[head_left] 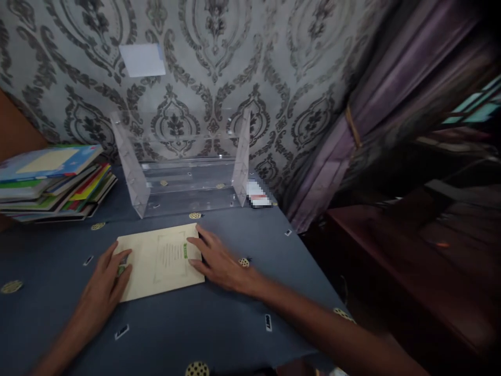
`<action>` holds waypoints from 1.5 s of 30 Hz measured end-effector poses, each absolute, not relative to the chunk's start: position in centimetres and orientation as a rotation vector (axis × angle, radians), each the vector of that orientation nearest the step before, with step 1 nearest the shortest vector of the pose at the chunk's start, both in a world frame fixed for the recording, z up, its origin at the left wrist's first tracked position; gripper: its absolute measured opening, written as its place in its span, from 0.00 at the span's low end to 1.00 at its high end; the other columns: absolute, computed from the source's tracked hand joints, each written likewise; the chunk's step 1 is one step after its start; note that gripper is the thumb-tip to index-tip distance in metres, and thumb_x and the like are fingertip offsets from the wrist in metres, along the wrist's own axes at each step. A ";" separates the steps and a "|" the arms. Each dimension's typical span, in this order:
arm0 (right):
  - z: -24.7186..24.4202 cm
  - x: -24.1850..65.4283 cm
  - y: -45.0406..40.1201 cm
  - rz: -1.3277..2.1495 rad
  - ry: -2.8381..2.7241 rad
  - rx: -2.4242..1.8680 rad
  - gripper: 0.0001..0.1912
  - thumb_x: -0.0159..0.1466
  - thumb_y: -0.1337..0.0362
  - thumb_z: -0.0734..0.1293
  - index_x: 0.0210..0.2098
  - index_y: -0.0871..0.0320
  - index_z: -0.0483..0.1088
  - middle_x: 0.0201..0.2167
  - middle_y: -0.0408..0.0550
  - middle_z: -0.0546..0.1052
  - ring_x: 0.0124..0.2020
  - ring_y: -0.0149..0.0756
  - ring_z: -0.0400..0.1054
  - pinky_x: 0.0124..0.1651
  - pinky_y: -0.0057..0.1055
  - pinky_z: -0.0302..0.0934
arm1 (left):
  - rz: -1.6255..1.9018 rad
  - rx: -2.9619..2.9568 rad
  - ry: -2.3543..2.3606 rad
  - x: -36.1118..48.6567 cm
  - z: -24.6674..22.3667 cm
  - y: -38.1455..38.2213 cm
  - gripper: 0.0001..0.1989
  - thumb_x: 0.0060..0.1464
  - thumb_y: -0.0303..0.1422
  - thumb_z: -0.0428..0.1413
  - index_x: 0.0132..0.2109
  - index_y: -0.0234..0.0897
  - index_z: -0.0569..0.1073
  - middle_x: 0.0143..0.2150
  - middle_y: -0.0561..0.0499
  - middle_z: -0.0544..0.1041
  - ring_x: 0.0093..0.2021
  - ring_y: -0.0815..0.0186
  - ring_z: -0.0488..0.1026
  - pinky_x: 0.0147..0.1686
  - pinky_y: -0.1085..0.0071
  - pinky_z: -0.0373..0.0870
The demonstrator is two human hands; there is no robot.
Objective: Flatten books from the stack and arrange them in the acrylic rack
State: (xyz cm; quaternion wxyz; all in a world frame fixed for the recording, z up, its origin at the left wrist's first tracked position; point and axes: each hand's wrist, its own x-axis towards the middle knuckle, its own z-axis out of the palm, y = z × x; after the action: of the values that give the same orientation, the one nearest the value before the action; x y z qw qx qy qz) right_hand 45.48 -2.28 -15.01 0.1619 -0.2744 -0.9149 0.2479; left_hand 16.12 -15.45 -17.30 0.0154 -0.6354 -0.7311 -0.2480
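Note:
A cream-coloured booklet [144, 261] with a block of small print and a green label lies flat on the dark blue table cover, turned sideways. My left hand [104, 279] rests at its left edge, fingers apart and their tips on the paper, partly over a small green picture. At the opposite edge is my right hand [215, 261], its fingers spread, some on the booklet near the green label and one at the top right corner. Just behind the booklet stands a clear plastic rack [131, 172] with see-through shelves.
A stack of books [50, 183] sits at the table's left. A white and red item [258, 194], blurred out, lies right of the rack. A white card [143, 60] is on the patterned wall. A purple curtain [329, 156] hangs beyond the table's right edge.

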 end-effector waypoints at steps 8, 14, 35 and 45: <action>-14.6 47.4 -0.6 0.663 -2.494 -1.134 0.25 0.71 0.60 0.61 0.65 0.61 0.61 0.72 0.66 0.53 0.73 0.52 0.47 0.70 0.52 0.51 | -0.819 -2.199 -2.002 20.0 -18.2 -12.2 0.19 0.69 0.42 0.43 0.58 0.41 0.69 0.68 0.39 0.63 0.66 0.48 0.65 0.58 0.49 0.73; -14.8 48.7 0.5 0.600 -2.484 -1.200 0.22 0.71 0.62 0.60 0.63 0.62 0.63 0.69 0.66 0.59 0.71 0.53 0.53 0.69 0.54 0.51 | -0.505 -2.246 -1.878 22.0 -17.8 -9.8 0.21 0.69 0.40 0.41 0.58 0.39 0.72 0.63 0.39 0.72 0.68 0.43 0.62 0.60 0.39 0.66; -14.5 43.9 1.0 0.184 -2.673 -1.062 0.18 0.72 0.69 0.57 0.58 0.65 0.69 0.68 0.65 0.64 0.71 0.50 0.53 0.71 0.50 0.50 | -0.501 -2.331 -1.713 22.8 -16.7 -5.7 0.21 0.68 0.40 0.41 0.58 0.39 0.73 0.62 0.40 0.74 0.63 0.49 0.69 0.57 0.46 0.68; -14.7 41.4 -1.7 0.314 -2.721 -0.835 0.33 0.72 0.55 0.61 0.68 0.71 0.55 0.69 0.67 0.61 0.72 0.50 0.51 0.73 0.46 0.48 | -0.597 -2.347 -1.719 21.9 -17.9 -5.5 0.23 0.68 0.39 0.41 0.59 0.36 0.72 0.59 0.38 0.77 0.60 0.50 0.73 0.57 0.48 0.70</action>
State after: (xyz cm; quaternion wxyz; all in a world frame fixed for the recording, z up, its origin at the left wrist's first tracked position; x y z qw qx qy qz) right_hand 41.44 -1.69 -14.70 0.1384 -0.2887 -0.9411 0.1088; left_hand 21.90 -5.48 -17.87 0.0856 -0.7873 -0.5768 -0.2004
